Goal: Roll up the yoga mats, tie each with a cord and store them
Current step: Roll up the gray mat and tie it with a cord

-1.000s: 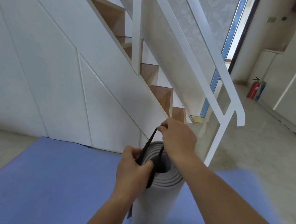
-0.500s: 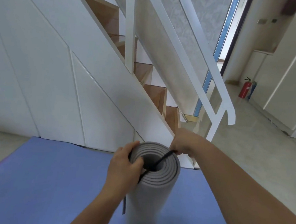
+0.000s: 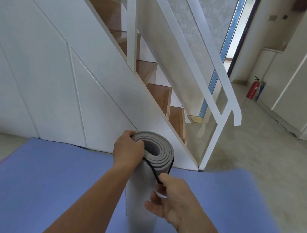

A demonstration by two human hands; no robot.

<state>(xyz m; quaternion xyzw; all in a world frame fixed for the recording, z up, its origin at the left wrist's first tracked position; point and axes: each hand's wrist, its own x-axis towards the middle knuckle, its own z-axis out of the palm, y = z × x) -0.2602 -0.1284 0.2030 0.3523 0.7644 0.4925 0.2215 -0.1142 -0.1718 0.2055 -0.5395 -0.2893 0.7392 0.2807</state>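
Note:
A grey yoga mat point(image 3: 143, 205), rolled tight, stands upright on end in front of me. My left hand point(image 3: 127, 151) grips the roll's top rim, fingers curled over its left edge. A black cord point(image 3: 152, 169) loops around the roll just under the top. My right hand point(image 3: 172, 199) pinches the cord against the roll's near right side, its other fingers spread loosely. A blue yoga mat point(image 3: 39, 180) lies flat on the floor beneath the roll.
A white staircase with wooden treads point(image 3: 158, 92) and a white handrail point(image 3: 206, 68) rises just behind the roll. White panels point(image 3: 41, 68) close the space under the stairs. A red fire extinguisher point(image 3: 253, 87) stands by the far wall on the beige floor point(image 3: 257, 154).
My right hand came down from above the roll's top to its near side, drawing the cord down around the roll. My left hand shifted to the roll's top rim.

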